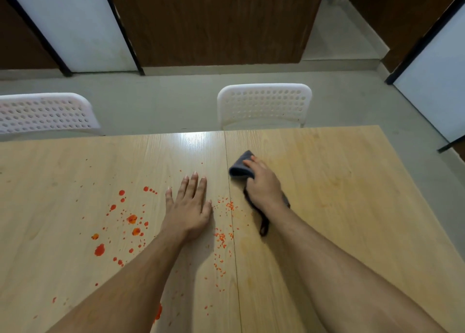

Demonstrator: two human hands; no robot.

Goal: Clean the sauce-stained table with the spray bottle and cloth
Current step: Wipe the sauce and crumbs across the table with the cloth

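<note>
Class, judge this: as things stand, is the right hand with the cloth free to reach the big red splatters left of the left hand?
Probably not directly: the left hand lies flat between the right hand and those splatters.

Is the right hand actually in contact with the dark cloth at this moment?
Touching. The head view shows the right hand pressed on top of the dark cloth, fingers curled over it, with the cloth bunched beneath against the table.
</note>
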